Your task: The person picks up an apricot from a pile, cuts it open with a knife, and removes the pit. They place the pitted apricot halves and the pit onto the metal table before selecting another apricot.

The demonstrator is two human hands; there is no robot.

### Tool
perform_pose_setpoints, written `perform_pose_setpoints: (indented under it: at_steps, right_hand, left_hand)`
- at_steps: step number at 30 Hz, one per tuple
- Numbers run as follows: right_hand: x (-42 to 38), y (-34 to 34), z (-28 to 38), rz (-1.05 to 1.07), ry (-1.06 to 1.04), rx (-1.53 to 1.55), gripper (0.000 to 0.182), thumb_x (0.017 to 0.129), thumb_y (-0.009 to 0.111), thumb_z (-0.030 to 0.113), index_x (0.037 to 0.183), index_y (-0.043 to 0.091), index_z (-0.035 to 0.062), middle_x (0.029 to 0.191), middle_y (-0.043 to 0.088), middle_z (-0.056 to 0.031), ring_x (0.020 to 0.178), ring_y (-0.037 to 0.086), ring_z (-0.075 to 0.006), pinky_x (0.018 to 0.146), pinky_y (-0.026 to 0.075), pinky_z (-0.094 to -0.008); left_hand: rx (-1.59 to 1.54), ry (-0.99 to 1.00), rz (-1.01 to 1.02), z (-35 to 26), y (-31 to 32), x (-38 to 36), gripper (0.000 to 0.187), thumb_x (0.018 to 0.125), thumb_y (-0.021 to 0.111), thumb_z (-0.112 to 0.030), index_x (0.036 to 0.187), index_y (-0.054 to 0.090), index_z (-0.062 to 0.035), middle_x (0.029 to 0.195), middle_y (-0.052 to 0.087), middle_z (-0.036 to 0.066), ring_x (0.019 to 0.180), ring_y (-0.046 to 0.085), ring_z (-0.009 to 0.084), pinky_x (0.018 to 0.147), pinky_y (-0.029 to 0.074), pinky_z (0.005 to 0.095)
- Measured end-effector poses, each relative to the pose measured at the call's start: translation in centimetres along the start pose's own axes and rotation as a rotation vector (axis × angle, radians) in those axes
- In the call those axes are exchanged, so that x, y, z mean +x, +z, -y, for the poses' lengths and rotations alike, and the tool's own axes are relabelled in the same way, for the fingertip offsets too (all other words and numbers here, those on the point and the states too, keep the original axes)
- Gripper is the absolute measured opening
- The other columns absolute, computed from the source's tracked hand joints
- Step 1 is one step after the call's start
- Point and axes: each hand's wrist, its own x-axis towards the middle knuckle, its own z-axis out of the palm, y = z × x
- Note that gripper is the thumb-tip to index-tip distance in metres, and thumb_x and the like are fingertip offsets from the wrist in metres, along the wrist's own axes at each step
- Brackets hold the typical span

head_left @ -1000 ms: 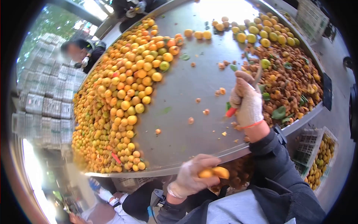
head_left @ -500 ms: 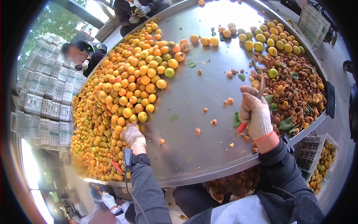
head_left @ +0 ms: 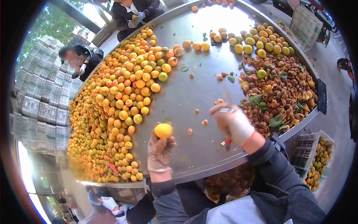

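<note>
My left hand (head_left: 159,152), in a pale glove, is raised above the steel table (head_left: 175,112) with its fingers closed round a yellow apricot (head_left: 163,130). To its right, my gloved right hand (head_left: 236,125) grips a knife (head_left: 228,143) with a red handle. The knife's blade points away from me and is smeared by motion. A big heap of apricots (head_left: 123,104) spreads over the table's left side, beside my left hand. Beyond my right hand lies a pile of brown pits and scraps (head_left: 283,89) with green leaves in it.
Whole apricots (head_left: 268,41) sit at the back right. A red-handled tool (head_left: 113,168) lies on the heap's near edge. Crates of fruit (head_left: 311,160) stand below the right edge; stacked crates (head_left: 41,100) rise at left. Several people (head_left: 138,16) work round the table.
My left hand has come away from the heap with an apricot, moving right and towards me. My right hand has moved left and down with the knife, nearer the left hand.
</note>
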Motion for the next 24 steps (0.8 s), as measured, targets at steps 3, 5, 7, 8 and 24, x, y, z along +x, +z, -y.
perform_pose_setpoints:
  at_steps: [3, 5, 7, 8, 24]
  right_hand:
    - [-1.7, 2.5, -0.7, 0.032, 0.165, -0.060, 0.014, 0.081, 0.061, 0.005, 0.092, 0.069, 0.0060, 0.070, 0.064, -0.0029, 0.058, 0.054, -0.0078, 0.056, 0.046, -0.0245]
    - [-2.2, 3.1, -1.6, 0.039, 0.036, -0.188, 0.014, 0.081, 0.062, 0.006, 0.093, 0.069, 0.0064, 0.071, 0.065, -0.0061, 0.060, 0.059, -0.0119, 0.060, 0.049, -0.0272]
    - [-2.8, 3.4, -1.2, 0.108, 0.014, -0.385, 0.015, 0.081, 0.061, 0.009, 0.093, 0.069, 0.0071, 0.076, 0.067, -0.0125, 0.068, 0.066, -0.0239, 0.067, 0.052, -0.0319]
    - [-3.1, 3.7, -1.0, 0.105, 0.014, -0.391, 0.015, 0.081, 0.061, 0.009, 0.093, 0.069, 0.0071, 0.076, 0.067, -0.0125, 0.068, 0.066, -0.0239, 0.067, 0.052, -0.0319]
    - [-3.3, 4.7, -1.2, 0.190, 0.049, -0.634, 0.017, 0.079, 0.060, 0.012, 0.094, 0.068, 0.0086, 0.076, 0.064, -0.0184, 0.067, 0.062, -0.0386, 0.061, 0.050, -0.0428]
  left_hand:
    - [-0.105, -0.038, 0.119, 1.8, 2.5, -0.3, 0.057, 0.083, 0.069, -0.004, 0.134, 0.046, -0.0094, 0.116, 0.059, 0.016, 0.089, 0.066, 0.0228, 0.071, 0.060, 0.0316]
    - [-0.174, -0.052, 0.196, 3.2, 3.1, -0.2, 0.056, 0.082, 0.071, -0.005, 0.133, 0.047, -0.0082, 0.116, 0.059, 0.017, 0.095, 0.065, 0.0238, 0.075, 0.059, 0.0328]
    - [-0.196, -0.011, 0.137, 4.6, 2.6, 0.1, 0.054, 0.081, 0.073, -0.008, 0.129, 0.050, -0.0025, 0.113, 0.061, 0.016, 0.102, 0.062, 0.0248, 0.085, 0.056, 0.0339]
    - [-0.200, -0.012, 0.141, 5.1, 2.8, 0.0, 0.054, 0.081, 0.073, -0.008, 0.129, 0.050, -0.0025, 0.113, 0.061, 0.016, 0.102, 0.062, 0.0248, 0.085, 0.056, 0.0339]
    - [0.433, 0.251, -0.092, 6.3, 5.1, -2.6, 0.065, 0.074, 0.082, -0.014, 0.128, 0.050, 0.0031, 0.110, 0.062, 0.011, 0.095, 0.062, 0.0203, 0.085, 0.051, 0.0283]
